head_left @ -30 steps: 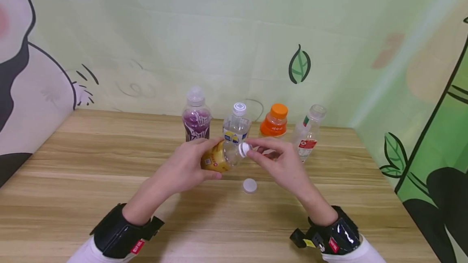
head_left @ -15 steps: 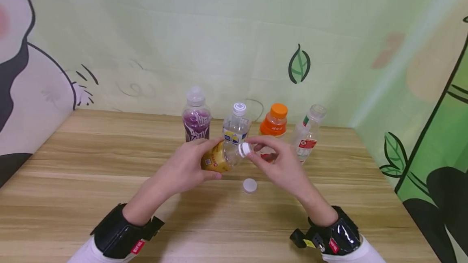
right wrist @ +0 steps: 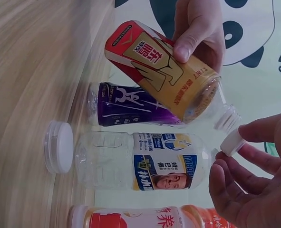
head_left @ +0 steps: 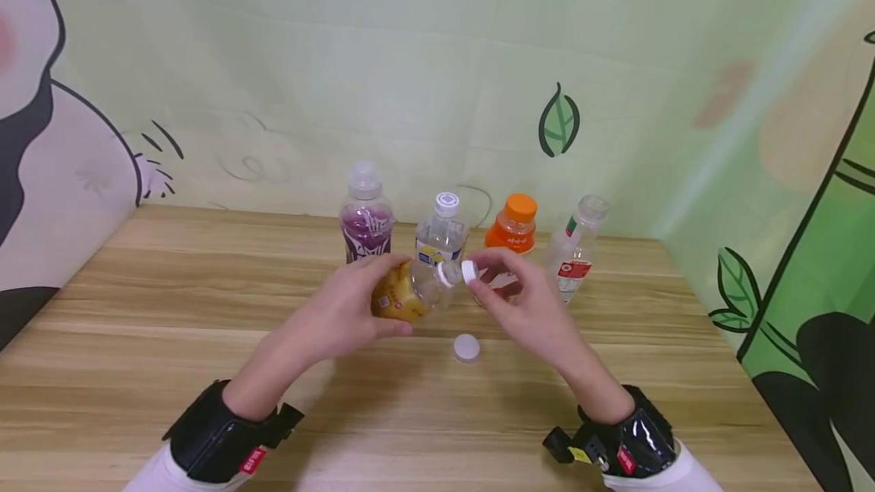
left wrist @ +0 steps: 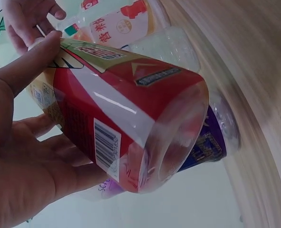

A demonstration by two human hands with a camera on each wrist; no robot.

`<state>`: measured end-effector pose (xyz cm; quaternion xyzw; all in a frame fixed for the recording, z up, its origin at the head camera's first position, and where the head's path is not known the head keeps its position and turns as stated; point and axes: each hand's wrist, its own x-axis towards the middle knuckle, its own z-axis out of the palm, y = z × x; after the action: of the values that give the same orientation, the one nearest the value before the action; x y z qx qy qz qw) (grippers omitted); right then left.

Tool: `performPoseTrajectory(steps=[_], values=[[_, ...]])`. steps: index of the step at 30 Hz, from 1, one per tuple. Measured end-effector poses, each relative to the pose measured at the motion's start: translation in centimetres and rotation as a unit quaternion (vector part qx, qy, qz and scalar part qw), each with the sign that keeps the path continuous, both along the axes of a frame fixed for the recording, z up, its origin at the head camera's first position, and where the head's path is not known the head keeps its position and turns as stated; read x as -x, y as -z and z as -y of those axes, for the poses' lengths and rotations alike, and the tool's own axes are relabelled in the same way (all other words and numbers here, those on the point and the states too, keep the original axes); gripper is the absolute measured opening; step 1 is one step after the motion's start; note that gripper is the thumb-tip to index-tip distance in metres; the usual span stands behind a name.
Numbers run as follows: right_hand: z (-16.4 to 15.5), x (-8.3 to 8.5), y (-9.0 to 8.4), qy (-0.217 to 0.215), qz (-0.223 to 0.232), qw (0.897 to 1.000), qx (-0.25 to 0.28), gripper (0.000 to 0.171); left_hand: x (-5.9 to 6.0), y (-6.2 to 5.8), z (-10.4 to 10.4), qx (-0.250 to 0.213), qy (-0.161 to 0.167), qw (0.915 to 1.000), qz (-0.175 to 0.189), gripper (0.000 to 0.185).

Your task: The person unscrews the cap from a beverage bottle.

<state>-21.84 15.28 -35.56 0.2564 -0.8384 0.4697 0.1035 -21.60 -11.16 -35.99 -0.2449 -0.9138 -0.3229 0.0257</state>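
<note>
My left hand (head_left: pixel 342 306) grips a clear plastic bottle (right wrist: pixel 166 76) with a yellow and red label, tilted above the table with its neck to the right. The bottle's threaded neck (right wrist: pixel 229 118) is bare. Just off its mouth, my right hand (head_left: pixel 522 298) pinches a small white bottle cap (head_left: pixel 469 272) between thumb and fingers. In the left wrist view, the base of the held bottle (left wrist: pixel 126 114) faces the camera, with the left fingers and thumb around its label. A wider white lid (head_left: pixel 467 348) lies on the table below the hands.
Behind the hands stand a purple-labelled bottle (head_left: pixel 367 222), a clear bottle with a white cap (head_left: pixel 447 205), an orange-capped bottle (head_left: pixel 521 209) and an uncapped clear bottle (head_left: pixel 592 211). A printed cloth backdrop (head_left: pixel 307 97) rises behind the wooden table (head_left: pixel 171 287).
The white cap has come away from the bottle's neck, and my right hand has drawn it slightly to the right. My left hand with the bottle has shifted a little left.
</note>
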Motion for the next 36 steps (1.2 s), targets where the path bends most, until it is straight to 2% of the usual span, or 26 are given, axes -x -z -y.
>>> performPoseTrajectory(steps=[4, 8, 12, 18, 24, 28, 36], values=[[-0.1, 0.0, 0.0, 0.007, -0.005, 1.0, -0.013, 0.029, 0.1, -0.3, 0.6, -0.002, -0.004, 0.9999, 0.01, 0.084], [-0.1, 0.1, 0.1, 0.015, -0.021, 0.999, -0.041, 0.028, 0.3, -0.4, 1.3, 0.005, 0.005, 0.9999, 0.011, 0.081], [-0.1, 0.3, 0.4, 0.02, -0.037, 0.995, -0.089, 0.028, 0.4, -0.6, 1.9, 0.021, 0.012, 0.9995, 0.018, 0.078], [-0.2, 0.5, 0.7, 0.021, -0.051, 0.985, -0.162, 0.02, 0.5, -1.3, 2.9, 0.023, 0.01, 0.9983, 0.053, 0.077], [-0.2, 0.6, 0.8, 0.034, -0.022, 0.977, -0.21, 0.017, 0.5, -2.3, 4.7, 0.007, 0.008, 0.996, 0.089, 0.078], [-0.3, 0.7, 1.0, 0.047, 0.015, 0.964, -0.263, 0.017, 0.4, -2.9, 6.1, -0.004, -0.003, 0.9949, 0.101, 0.081], [-0.4, 0.9, 1.5, 0.046, 0.043, 0.947, -0.314, 0.017, 1.0, -3.2, 8.5, -0.005, -0.023, 0.9922, 0.122, 0.082]])
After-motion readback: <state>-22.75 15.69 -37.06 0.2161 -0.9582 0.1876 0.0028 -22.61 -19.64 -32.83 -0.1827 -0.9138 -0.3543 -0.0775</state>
